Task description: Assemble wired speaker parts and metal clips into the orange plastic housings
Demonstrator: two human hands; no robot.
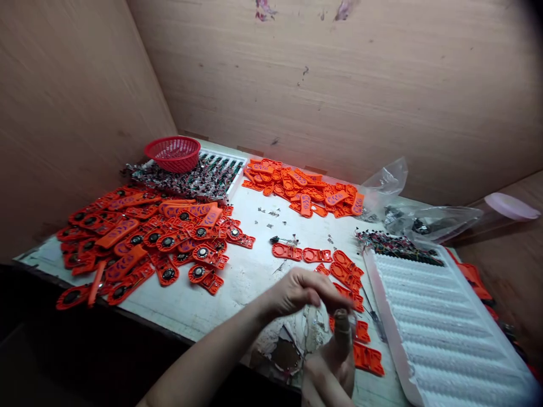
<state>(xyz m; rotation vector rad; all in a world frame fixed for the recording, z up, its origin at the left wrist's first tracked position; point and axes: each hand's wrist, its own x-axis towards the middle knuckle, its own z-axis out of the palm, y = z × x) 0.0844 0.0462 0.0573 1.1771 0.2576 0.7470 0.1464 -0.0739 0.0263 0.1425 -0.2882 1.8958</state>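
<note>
My left hand (299, 291) comes in from the lower left, fingers bent and reaching over to my right thumb. My right hand (328, 364) is at the bottom, thumb raised and other fingers curled. A tan wrap (341, 322) covers that thumb's tip, and my left fingertips are at or against it. Something pale and blurred shows beside the thumb; whether either hand holds it is unclear. Beyond and beneath the hands lie orange plastic casing halves (345, 271), open side up, in loose rows. Just behind them is a small wired part (278, 239).
Left, a large pile of orange casings with round speakers (167, 242). Behind it, a red basket (173, 154) rests on a tray of wired parts (220, 175). More orange casings (301, 183) lie at the back. Right, a white ribbed tray (449, 322) and plastic bags (445, 220).
</note>
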